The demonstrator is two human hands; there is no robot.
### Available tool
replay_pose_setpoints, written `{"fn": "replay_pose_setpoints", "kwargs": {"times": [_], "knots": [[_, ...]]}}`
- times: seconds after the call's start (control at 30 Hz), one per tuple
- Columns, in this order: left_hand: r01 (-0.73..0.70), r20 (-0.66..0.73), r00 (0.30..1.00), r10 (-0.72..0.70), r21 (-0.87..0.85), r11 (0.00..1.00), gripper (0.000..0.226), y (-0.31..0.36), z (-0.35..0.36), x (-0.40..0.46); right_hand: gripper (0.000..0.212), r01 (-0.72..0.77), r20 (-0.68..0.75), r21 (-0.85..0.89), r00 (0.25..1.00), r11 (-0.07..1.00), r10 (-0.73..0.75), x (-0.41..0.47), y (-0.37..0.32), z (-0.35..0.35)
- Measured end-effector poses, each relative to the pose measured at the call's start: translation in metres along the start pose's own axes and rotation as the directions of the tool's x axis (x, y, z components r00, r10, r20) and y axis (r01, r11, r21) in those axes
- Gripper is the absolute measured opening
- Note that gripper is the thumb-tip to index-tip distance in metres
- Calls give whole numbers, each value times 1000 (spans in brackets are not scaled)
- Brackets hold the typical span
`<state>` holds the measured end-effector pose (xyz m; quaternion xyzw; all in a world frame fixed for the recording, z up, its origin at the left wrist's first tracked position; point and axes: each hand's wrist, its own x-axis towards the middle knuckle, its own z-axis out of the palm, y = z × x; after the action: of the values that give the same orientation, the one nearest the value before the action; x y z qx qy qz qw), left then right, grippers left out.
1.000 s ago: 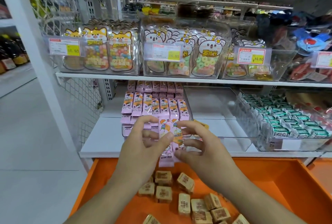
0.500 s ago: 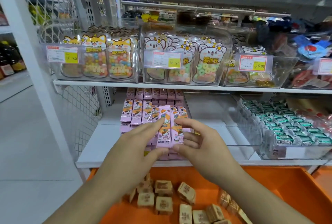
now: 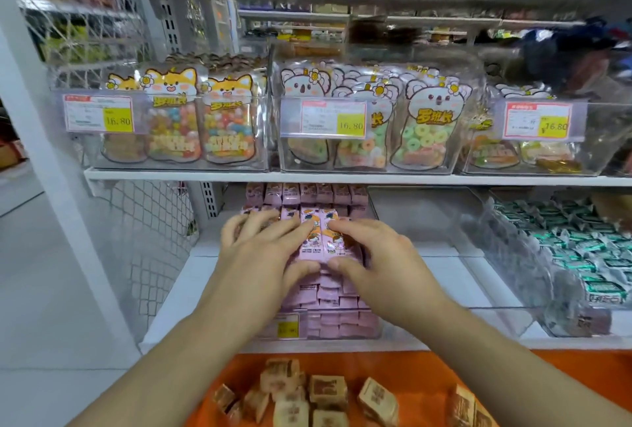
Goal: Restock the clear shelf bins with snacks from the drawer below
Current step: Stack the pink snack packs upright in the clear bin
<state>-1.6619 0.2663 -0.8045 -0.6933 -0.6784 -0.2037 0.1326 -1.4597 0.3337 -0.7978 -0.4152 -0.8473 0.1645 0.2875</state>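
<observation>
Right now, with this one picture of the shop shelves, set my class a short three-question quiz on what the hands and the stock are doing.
1. True or false: both hands rest on the pink snack packs in the lower shelf bin.
2. What colour is the drawer below the shelf? A) orange B) blue C) white
3. Fill in: the price tag on the middle upper bin reads ____.

Key:
1. True: the left hand and right hand lie on the top packs, thumbs at their front ends.
2. A. Brown wrapped snacks lie in it.
3. 16.80
</observation>
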Motion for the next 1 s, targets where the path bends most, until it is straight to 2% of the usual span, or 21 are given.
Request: {"fn": "replay_pose_setpoints", "kwargs": {"times": [0.2,0.43,0.6,0.73,0.87,1.0], "knots": [[67,63,996,-60,-128,989,63,-2,9,1,54,68,5,-32,998,997,-68,4,11,11],[81,40,996,-79,-56,995,69,2,8,1,59,55,-6,-46,998,997,-55,5,13,16],[80,-3,997,-80,-38,996,59,1,15,3,59,55,-8,-62,998,997,-56,5,9,18],[57,14,998,-58,36,998,68,2,15,-1,62,72,34,-99,997,993,-69,3,8,16],[45,32,998,-46,24,999,75,0,12,-7,66,29,85,-132,996,991,-17,-2,4,11],[46,24,999,-45,-23,999,71,0,4,-19,67,45,82,-95,996,994,-38,-9,2,6]]}}
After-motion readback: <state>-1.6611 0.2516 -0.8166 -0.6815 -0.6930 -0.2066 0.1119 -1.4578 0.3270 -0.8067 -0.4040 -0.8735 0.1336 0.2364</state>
